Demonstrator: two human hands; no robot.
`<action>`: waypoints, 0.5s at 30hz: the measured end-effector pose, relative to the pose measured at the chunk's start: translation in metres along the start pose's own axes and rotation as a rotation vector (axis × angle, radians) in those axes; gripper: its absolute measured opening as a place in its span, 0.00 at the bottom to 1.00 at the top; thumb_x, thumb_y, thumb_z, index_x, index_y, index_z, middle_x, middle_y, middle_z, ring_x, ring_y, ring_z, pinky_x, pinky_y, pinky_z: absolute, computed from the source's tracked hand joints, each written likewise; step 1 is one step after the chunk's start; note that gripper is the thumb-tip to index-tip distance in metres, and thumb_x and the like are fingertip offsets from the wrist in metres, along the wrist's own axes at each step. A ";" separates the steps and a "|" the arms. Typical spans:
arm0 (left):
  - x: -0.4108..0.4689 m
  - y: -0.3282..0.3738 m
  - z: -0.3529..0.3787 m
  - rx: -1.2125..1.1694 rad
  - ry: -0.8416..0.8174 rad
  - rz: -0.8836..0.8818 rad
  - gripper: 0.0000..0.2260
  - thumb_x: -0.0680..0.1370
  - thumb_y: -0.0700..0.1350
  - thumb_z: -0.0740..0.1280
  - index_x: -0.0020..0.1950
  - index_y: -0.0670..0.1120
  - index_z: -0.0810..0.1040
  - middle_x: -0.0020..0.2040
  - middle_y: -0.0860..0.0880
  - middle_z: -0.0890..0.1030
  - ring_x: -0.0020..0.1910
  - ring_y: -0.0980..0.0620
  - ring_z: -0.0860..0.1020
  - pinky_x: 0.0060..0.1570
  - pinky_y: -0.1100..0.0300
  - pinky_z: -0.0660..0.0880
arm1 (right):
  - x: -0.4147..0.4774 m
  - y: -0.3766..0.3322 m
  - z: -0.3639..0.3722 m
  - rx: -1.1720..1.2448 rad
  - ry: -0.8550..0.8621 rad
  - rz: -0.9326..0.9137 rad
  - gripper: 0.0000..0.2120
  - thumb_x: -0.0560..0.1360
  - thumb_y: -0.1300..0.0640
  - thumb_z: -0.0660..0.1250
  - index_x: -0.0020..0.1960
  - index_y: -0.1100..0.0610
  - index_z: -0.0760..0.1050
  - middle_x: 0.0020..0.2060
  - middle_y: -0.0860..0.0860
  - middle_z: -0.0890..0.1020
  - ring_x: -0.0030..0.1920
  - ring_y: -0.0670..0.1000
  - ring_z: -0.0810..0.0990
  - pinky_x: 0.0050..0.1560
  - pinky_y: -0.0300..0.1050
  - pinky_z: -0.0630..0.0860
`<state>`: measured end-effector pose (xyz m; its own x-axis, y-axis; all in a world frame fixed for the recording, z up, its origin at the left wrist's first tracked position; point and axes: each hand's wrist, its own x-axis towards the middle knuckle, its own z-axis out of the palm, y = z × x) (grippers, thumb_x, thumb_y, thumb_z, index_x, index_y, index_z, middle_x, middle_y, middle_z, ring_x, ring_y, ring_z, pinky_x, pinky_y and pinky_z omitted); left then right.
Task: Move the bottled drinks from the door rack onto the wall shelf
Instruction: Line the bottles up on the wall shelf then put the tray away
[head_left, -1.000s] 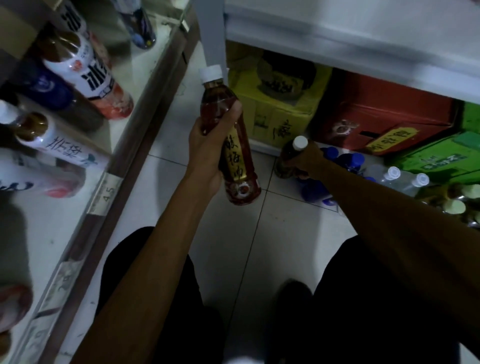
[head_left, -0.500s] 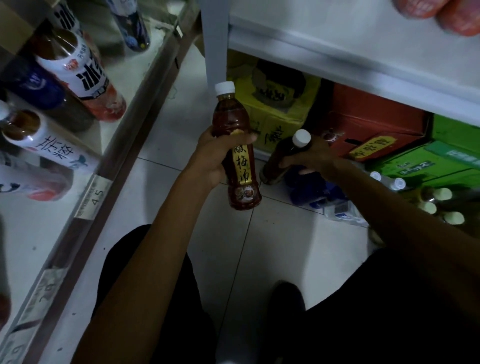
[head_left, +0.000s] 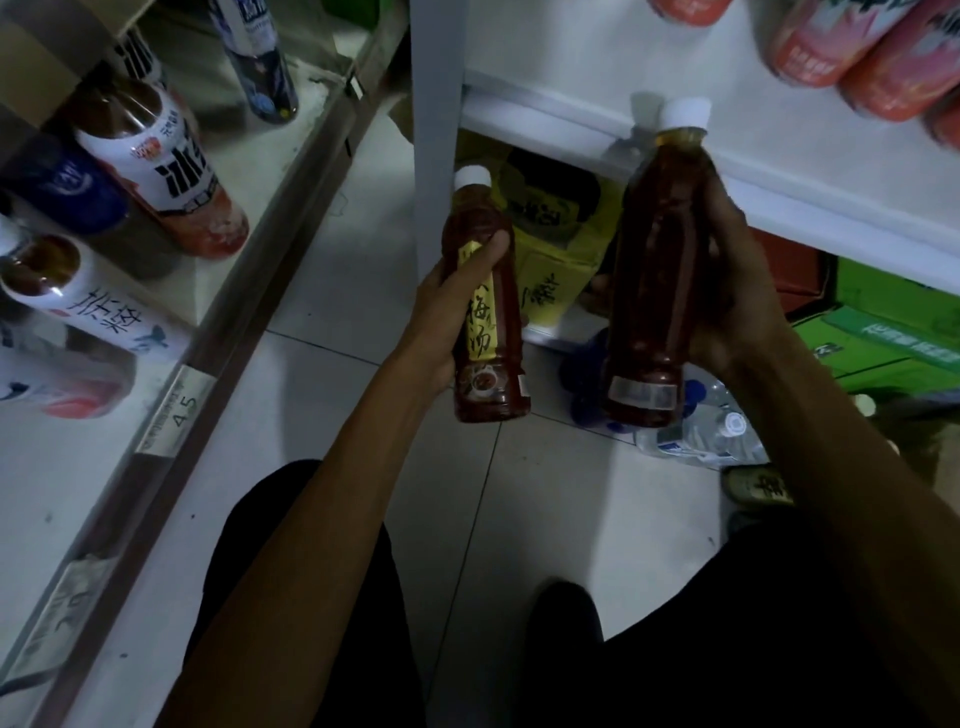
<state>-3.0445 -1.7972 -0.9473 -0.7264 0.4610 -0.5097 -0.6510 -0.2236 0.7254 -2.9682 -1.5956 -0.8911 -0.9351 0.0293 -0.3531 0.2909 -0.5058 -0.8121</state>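
Grips a second dark bottle (head_left: 655, 291) in the right hand (head_left: 740, 296), fingers curled round its body; has raised it from low among the water bottles (head_left: 701, 439) on the floor, where it sat a moment ago, to cap level with the front edge of the white shelf (head_left: 571, 62). Holds the yellow-labelled bottle (head_left: 488, 332) in the left hand (head_left: 449, 317), thumb across the label, upright beside the shelf post (head_left: 434, 130), as before. Carries both, neither shelved yet; likely next, setting them down.

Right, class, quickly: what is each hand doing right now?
Left hand: closed round the yellow-labelled bottle, held upright.
Right hand: closed round a second dark bottle, white cap up.
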 end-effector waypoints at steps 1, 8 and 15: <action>0.000 -0.001 0.003 -0.003 -0.013 0.002 0.21 0.76 0.51 0.71 0.64 0.43 0.74 0.43 0.45 0.80 0.42 0.42 0.80 0.38 0.53 0.80 | 0.001 0.001 0.003 -0.011 0.010 0.002 0.36 0.66 0.38 0.74 0.65 0.57 0.71 0.48 0.54 0.79 0.47 0.60 0.80 0.61 0.65 0.73; -0.001 -0.004 0.011 0.057 -0.019 0.029 0.22 0.77 0.50 0.69 0.68 0.42 0.72 0.38 0.50 0.82 0.36 0.51 0.81 0.36 0.57 0.79 | 0.011 0.014 0.028 -0.465 0.173 0.113 0.24 0.76 0.37 0.62 0.60 0.55 0.74 0.48 0.55 0.82 0.43 0.52 0.83 0.41 0.45 0.81; -0.008 -0.001 0.008 -0.110 -0.009 -0.058 0.18 0.79 0.54 0.60 0.59 0.41 0.75 0.41 0.44 0.78 0.38 0.46 0.77 0.40 0.54 0.77 | 0.024 0.022 0.023 -0.373 0.074 0.343 0.15 0.71 0.60 0.70 0.57 0.61 0.76 0.42 0.54 0.82 0.42 0.53 0.82 0.42 0.46 0.82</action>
<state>-3.0360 -1.7940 -0.9400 -0.6853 0.4831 -0.5449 -0.7124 -0.2895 0.6393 -2.9886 -1.6255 -0.9068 -0.7604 -0.0163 -0.6492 0.6434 -0.1551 -0.7497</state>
